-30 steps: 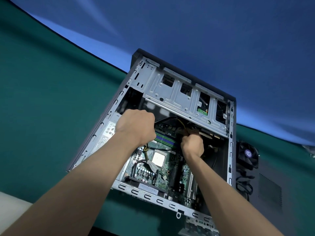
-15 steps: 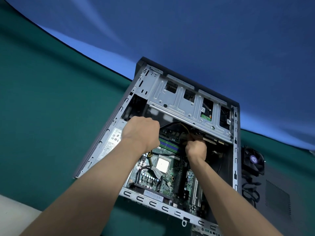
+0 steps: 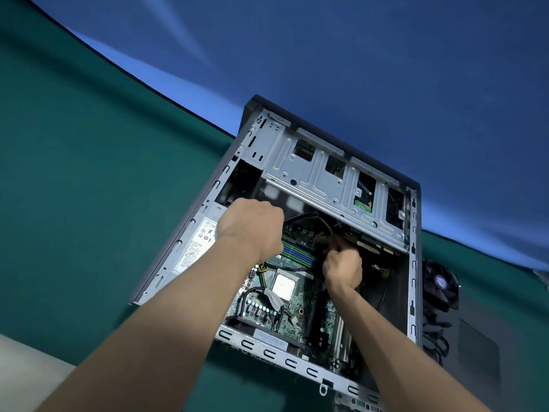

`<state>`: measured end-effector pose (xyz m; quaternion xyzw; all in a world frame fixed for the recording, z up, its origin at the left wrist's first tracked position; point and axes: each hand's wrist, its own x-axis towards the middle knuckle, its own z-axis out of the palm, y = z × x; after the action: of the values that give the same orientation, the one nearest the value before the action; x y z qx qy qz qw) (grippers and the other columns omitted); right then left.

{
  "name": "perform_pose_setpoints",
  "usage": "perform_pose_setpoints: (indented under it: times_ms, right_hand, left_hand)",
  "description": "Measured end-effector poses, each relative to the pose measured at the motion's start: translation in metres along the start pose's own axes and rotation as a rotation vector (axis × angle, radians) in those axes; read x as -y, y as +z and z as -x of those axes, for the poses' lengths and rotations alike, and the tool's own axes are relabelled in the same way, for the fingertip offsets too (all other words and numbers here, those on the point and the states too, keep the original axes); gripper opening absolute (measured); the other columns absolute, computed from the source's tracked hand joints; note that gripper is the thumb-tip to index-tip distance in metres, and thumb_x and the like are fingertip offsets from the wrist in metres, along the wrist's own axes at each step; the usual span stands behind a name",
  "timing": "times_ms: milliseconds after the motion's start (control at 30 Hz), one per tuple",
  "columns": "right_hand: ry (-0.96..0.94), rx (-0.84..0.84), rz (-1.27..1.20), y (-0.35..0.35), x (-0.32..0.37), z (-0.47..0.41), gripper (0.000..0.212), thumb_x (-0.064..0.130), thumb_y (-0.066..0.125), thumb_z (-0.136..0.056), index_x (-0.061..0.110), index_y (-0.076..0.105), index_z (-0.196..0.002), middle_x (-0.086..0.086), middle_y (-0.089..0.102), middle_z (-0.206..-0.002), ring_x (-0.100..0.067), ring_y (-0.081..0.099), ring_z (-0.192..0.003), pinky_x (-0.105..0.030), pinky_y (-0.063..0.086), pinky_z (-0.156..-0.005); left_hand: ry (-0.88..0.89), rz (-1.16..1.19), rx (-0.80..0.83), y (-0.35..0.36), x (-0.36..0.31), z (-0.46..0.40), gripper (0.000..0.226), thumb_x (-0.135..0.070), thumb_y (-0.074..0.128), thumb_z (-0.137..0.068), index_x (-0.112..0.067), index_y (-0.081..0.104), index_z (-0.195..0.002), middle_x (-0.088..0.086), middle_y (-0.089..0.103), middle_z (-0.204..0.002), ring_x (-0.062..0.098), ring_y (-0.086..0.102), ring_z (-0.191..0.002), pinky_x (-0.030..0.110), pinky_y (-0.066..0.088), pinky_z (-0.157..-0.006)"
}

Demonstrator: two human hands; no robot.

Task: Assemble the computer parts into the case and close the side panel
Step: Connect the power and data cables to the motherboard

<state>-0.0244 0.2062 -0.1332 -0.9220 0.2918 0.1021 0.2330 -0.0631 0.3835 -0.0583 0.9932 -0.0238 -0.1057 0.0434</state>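
The open computer case (image 3: 413, 263) lies on its side with the motherboard (image 3: 285, 310) facing up. My left hand (image 3: 252, 227) is a fist inside the case, above the memory slots (image 3: 297, 252). Its fingers are hidden, and a black cable (image 3: 303, 217) runs out from under them. My right hand (image 3: 343, 267) reaches in beside the drive cage (image 3: 320, 179) and pinches a small connector on yellow wires (image 3: 328, 228) just under the cage's edge. The bare processor (image 3: 284, 286) sits below both hands.
A black cooler fan (image 3: 441, 285) with its coiled cable lies right of the case, on the dark side panel (image 3: 481, 352). The power supply (image 3: 196, 248) fills the case's left side. Green cloth (image 3: 89, 203) covers the table, with blue cloth behind it.
My head has tilted, so the case sits lower and further right in view. Both hands stay at the same spots inside the case; the right hand's fingers have worked slightly upward.
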Motion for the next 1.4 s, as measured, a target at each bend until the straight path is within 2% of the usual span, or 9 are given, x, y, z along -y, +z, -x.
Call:
perform_pose_setpoints:
  times_ms: [67,167,300,433,633,833,1067,1400]
  right_hand:
    - [-0.019,-0.030,0.000,-0.001,0.001,0.000,0.026,0.014,0.050,-0.095,-0.006,0.066,-0.098,-0.021,0.068,-0.099,-0.034,0.063,-0.090,-0.029,0.039,-0.069]
    - [-0.090,0.017,0.054,-0.002,0.005,-0.002,0.026,0.013,0.048,-0.096,-0.003,0.066,-0.105,-0.019,0.067,-0.103,-0.034,0.062,-0.098,-0.029,0.041,-0.072]
    - [-0.073,0.043,0.181,-0.007,0.007,-0.006,0.024,0.013,0.046,-0.096,0.001,0.066,-0.091,-0.012,0.062,-0.082,-0.031,0.064,-0.097,-0.024,0.038,-0.060]
    - [-0.099,0.009,0.172,-0.007,0.006,-0.004,0.028,0.015,0.048,-0.095,-0.005,0.068,-0.098,-0.020,0.068,-0.100,-0.034,0.064,-0.095,-0.029,0.040,-0.068]
    - [-0.217,-0.037,0.323,-0.004,0.002,0.002,0.031,0.022,0.050,-0.097,-0.003,0.069,-0.099,-0.019,0.069,-0.099,-0.034,0.066,-0.092,-0.031,0.045,-0.069]
    - [-0.229,-0.040,0.377,-0.007,0.004,-0.001,0.034,0.024,0.049,-0.098,-0.004,0.068,-0.102,-0.020,0.068,-0.103,-0.034,0.065,-0.097,-0.031,0.047,-0.072]
    - [-0.372,-0.049,0.684,-0.011,0.011,-0.001,0.021,0.013,0.048,-0.095,0.012,0.069,-0.097,-0.004,0.070,-0.096,-0.023,0.068,-0.091,-0.022,0.040,-0.061]
    - [-0.397,-0.027,0.607,-0.011,0.002,-0.008,0.027,0.014,0.045,-0.097,0.005,0.070,-0.097,-0.014,0.070,-0.096,-0.030,0.066,-0.091,-0.025,0.039,-0.062]
  left_hand:
    - [0.022,-0.013,0.008,0.000,0.000,0.000,0.017,-0.013,0.049,-0.072,-0.016,0.045,-0.055,-0.002,0.046,-0.049,0.015,0.042,-0.043,0.023,0.027,-0.043]
    - [0.040,-0.024,0.008,0.001,-0.001,-0.001,0.016,-0.013,0.048,-0.071,-0.016,0.045,-0.056,-0.003,0.046,-0.049,0.015,0.041,-0.043,0.024,0.028,-0.044]
    - [0.036,-0.030,0.017,0.001,-0.001,-0.001,0.017,-0.013,0.048,-0.071,-0.016,0.045,-0.055,-0.002,0.046,-0.049,0.015,0.042,-0.043,0.024,0.029,-0.044]
    - [0.029,-0.027,0.026,-0.001,0.000,0.000,0.018,-0.013,0.048,-0.073,-0.016,0.045,-0.055,-0.002,0.046,-0.048,0.015,0.043,-0.043,0.024,0.034,-0.047]
    - [0.031,-0.021,0.034,-0.001,0.000,0.000,0.018,-0.014,0.048,-0.073,-0.016,0.045,-0.055,-0.002,0.046,-0.048,0.016,0.043,-0.044,0.025,0.036,-0.047]
    - [0.030,-0.025,0.016,-0.002,-0.001,0.000,0.017,-0.013,0.048,-0.072,-0.016,0.043,-0.056,-0.002,0.045,-0.049,0.014,0.040,-0.043,0.024,0.026,-0.044]
    - [0.032,-0.049,0.018,-0.002,-0.003,0.002,0.018,-0.010,0.047,-0.071,-0.016,0.043,-0.055,-0.003,0.044,-0.048,0.014,0.039,-0.042,0.024,0.027,-0.044]
    - [0.024,-0.018,0.027,-0.004,-0.002,0.002,0.017,-0.009,0.047,-0.070,-0.016,0.043,-0.055,-0.002,0.044,-0.049,0.015,0.039,-0.042,0.023,0.031,-0.045]
